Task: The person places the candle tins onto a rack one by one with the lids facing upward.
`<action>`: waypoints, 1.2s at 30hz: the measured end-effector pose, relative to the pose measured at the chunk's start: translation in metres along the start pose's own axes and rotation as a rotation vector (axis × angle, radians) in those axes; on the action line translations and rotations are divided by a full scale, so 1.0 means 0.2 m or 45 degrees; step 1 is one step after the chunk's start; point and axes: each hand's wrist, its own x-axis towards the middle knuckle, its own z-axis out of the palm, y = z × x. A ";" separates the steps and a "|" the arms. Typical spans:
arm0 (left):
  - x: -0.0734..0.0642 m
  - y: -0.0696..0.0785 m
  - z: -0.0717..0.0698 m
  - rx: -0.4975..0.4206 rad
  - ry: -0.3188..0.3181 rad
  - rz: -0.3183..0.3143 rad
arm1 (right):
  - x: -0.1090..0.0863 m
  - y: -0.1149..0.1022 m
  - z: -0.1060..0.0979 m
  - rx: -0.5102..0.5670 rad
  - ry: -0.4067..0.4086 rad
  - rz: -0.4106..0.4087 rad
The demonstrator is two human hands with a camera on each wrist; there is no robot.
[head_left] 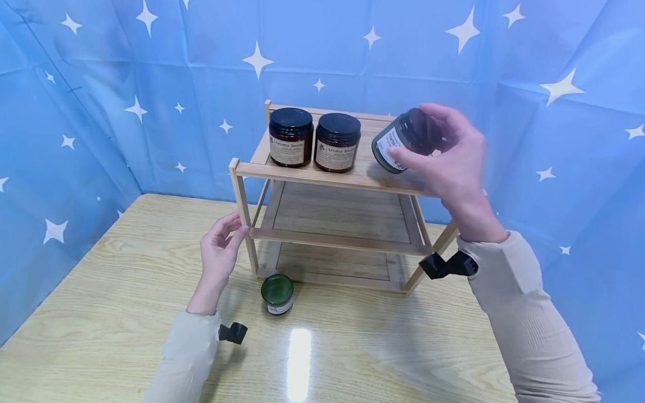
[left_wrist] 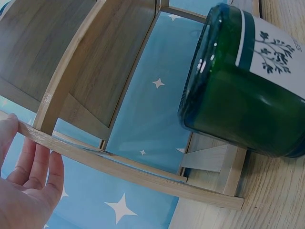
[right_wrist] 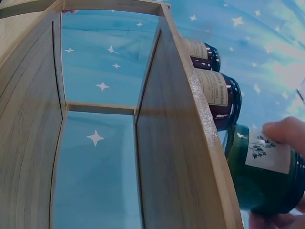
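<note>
My right hand (head_left: 456, 154) grips a green candle jar (head_left: 390, 146) with a dark lid, tilted over the right part of the wooden rack's top shelf (head_left: 370, 170). Whether its base touches the shelf, I cannot tell. Two brown candle jars, a left one (head_left: 291, 138) and a middle one (head_left: 337, 143), stand upright there, black-lidded and labelled. Lower left, my left hand (head_left: 220, 246) pinches the rack's front left post (left_wrist: 90, 160) between thumb and fingers. A second green jar (head_left: 277, 294) stands on the table by the rack's foot, looming large in the left wrist view.
Below the top, the rack has a middle shelf (head_left: 342, 215) and a bottom shelf (head_left: 332, 263). It stands on a light wood-grain table (head_left: 126, 313). A blue cloth with white stars (head_left: 201, 67) hangs behind and at both sides.
</note>
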 end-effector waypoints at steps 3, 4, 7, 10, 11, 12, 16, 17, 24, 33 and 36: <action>0.00 0.00 0.00 0.002 0.003 -0.003 | 0.00 0.00 0.01 -0.014 -0.020 0.007; 0.00 0.00 0.00 0.003 0.003 -0.003 | 0.00 0.00 0.01 -0.016 -0.027 0.014; 0.00 0.00 0.00 0.009 0.001 -0.003 | 0.00 0.00 0.02 -0.042 -0.051 0.030; 0.00 0.00 0.00 0.019 0.003 0.002 | 0.00 0.00 0.02 -0.096 -0.080 0.051; 0.00 0.00 0.00 0.022 0.003 0.003 | 0.00 0.00 0.02 -0.115 -0.090 0.054; 0.00 0.00 0.00 0.024 0.004 0.006 | 0.00 0.00 0.02 -0.130 -0.101 0.061; 0.00 0.00 0.00 0.025 0.006 0.013 | 0.01 0.00 0.03 -0.174 -0.140 0.063; 0.00 0.00 0.00 0.023 0.006 0.013 | 0.01 0.00 0.03 -0.180 -0.147 0.060; 0.00 0.00 0.00 0.018 0.011 0.002 | 0.04 -0.01 0.03 -0.323 -0.210 0.092; 0.00 0.01 0.00 0.001 0.011 -0.009 | 0.07 -0.01 0.03 -0.383 -0.304 0.114; 0.00 0.01 0.00 -0.004 0.013 -0.011 | 0.07 -0.01 0.03 -0.412 -0.320 0.111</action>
